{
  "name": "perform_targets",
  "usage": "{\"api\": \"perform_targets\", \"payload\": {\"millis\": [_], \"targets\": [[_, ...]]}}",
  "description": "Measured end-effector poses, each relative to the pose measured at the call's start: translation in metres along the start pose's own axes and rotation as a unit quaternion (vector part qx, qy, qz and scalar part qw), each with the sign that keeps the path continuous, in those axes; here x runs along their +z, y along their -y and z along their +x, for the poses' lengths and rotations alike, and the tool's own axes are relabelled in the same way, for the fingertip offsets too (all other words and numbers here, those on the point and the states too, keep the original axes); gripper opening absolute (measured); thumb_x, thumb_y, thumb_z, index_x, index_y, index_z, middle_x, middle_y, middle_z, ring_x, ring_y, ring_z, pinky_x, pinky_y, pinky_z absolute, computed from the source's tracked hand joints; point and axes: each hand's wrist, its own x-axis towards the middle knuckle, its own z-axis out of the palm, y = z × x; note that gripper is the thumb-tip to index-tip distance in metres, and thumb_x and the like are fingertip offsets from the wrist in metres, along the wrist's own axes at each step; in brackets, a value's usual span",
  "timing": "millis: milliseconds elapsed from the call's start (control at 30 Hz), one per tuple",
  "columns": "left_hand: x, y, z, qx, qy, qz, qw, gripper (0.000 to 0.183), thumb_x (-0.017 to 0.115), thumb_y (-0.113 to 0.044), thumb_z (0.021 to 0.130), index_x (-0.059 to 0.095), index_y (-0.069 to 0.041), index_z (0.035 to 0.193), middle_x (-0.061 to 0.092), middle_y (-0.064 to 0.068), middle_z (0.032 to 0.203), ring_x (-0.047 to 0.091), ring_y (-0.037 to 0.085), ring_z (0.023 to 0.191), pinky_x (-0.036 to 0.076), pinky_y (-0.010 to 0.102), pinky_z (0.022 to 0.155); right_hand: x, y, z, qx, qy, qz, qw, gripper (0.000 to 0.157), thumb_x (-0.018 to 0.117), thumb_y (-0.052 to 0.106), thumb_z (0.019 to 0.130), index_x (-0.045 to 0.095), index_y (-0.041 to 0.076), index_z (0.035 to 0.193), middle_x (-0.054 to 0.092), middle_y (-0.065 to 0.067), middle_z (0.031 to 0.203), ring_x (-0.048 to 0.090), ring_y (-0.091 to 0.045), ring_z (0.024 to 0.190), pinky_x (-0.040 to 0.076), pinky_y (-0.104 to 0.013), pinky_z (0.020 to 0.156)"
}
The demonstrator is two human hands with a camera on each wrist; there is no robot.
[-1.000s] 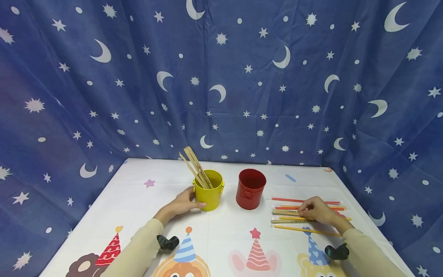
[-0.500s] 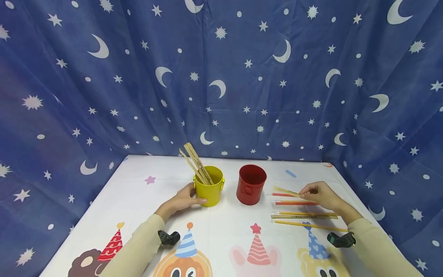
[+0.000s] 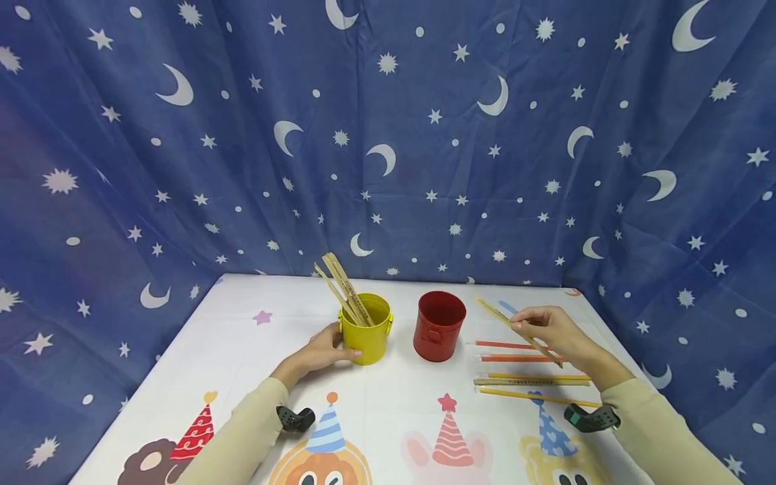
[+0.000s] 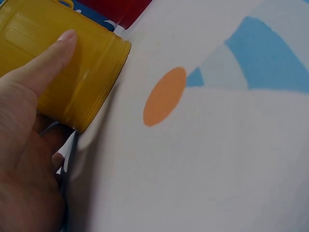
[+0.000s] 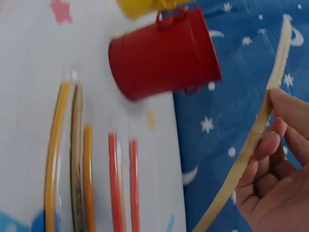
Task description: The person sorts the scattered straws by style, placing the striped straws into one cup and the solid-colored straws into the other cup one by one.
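A slim stick (image 5: 254,134) hung above the bench (image 3: 388,394).
The right hand (image 3: 554,335) pinched it right of the red bucket (image 3: 436,342); farther left, the left hand (image 3: 321,350) gripped the yellow bucket (image 3: 370,345).

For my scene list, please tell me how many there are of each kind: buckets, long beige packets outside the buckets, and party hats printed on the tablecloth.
Buckets: 2 (yellow bucket, red bucket)
Beige packets outside them: 2 (held packet in the right hand, lying packet on the tablecloth)
Printed party hats: 4
Total: 8
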Motion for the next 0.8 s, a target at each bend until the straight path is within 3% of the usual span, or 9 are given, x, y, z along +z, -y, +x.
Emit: {"api": "perform_targets", "payload": {"millis": [167, 267, 333, 500, 667, 800], "targets": [[0.002, 0.002, -0.002, -0.003, 0.000, -0.001, 1.0000, 0.093, 0.083, -0.040, 0.080, 0.038, -0.006, 0.154, 0.043, 0.020, 0.158, 0.040, 0.039, 0.148, 0.028, 0.056, 0.125, 0.013, 0.008, 0.004, 0.018, 0.007, 0.092, 0.996, 0.019, 0.063, 0.023, 0.101, 0.072, 0.010, 0.112, 0.070, 0.015, 0.093, 0.066, -0.006, 0.092, 0.054, -0.018, 0.086], [0.003, 0.003, -0.001, -0.005, 0.003, -0.002, 1.0000, 0.095, 0.083, -0.041, 0.080, 0.037, -0.007, 0.155, 0.042, 0.019, 0.159, 0.039, 0.039, 0.148, 0.026, 0.057, 0.125, 0.020, 0.015, 0.008, 0.025, -0.005, 0.177, 0.984, 0.012, 0.061, 0.021, 0.102, 0.073, 0.022, 0.104, 0.068, 0.013, 0.091, 0.062, -0.004, 0.087, 0.054, -0.015, 0.083], [0.003, 0.001, 0.000, -0.007, 0.003, -0.003, 1.0000, 0.095, 0.083, -0.042, 0.080, 0.037, -0.007, 0.155, 0.041, 0.019, 0.160, 0.038, 0.038, 0.149, 0.025, 0.057, 0.126, 0.024, 0.022, 0.012, 0.021, -0.019, 0.240, 0.970, 0.016, 0.059, 0.018, 0.103, 0.073, 0.024, 0.100, 0.066, 0.012, 0.088, 0.059, -0.004, 0.082, 0.054, -0.015, 0.080], [0.001, -0.003, 0.000, 0.001, 0.004, -0.007, 1.0000, 0.094, 0.084, -0.039, 0.079, 0.038, -0.006, 0.154, 0.042, 0.020, 0.159, 0.037, 0.040, 0.149, 0.022, 0.059, 0.126, 0.037, 0.044, 0.023, 0.005, -0.039, 0.378, 0.925, 0.026, 0.053, 0.014, 0.106, 0.074, 0.024, 0.094, 0.066, 0.011, 0.087, 0.055, -0.005, 0.077, 0.050, -0.018, 0.077], [0.000, -0.003, 0.000, 0.001, 0.008, -0.010, 0.9999, 0.093, 0.083, -0.040, 0.080, 0.038, -0.007, 0.155, 0.041, 0.019, 0.160, 0.035, 0.038, 0.151, 0.021, 0.058, 0.127, 0.055, 0.067, 0.035, -0.011, -0.012, 0.461, 0.887, 0.025, 0.049, 0.013, 0.107, 0.070, 0.022, 0.097, 0.067, 0.010, 0.091, 0.056, -0.007, 0.086, 0.049, -0.021, 0.083], [0.000, -0.001, 0.000, 0.001, 0.006, -0.011, 0.9999, 0.095, 0.083, -0.041, 0.081, 0.036, -0.007, 0.156, 0.040, 0.019, 0.160, 0.036, 0.040, 0.150, 0.022, 0.059, 0.126, 0.066, 0.083, 0.047, -0.029, 0.001, 0.500, 0.865, 0.025, 0.046, 0.011, 0.107, 0.068, 0.020, 0.100, 0.067, 0.008, 0.090, 0.058, -0.007, 0.086, 0.048, -0.022, 0.082]]}}
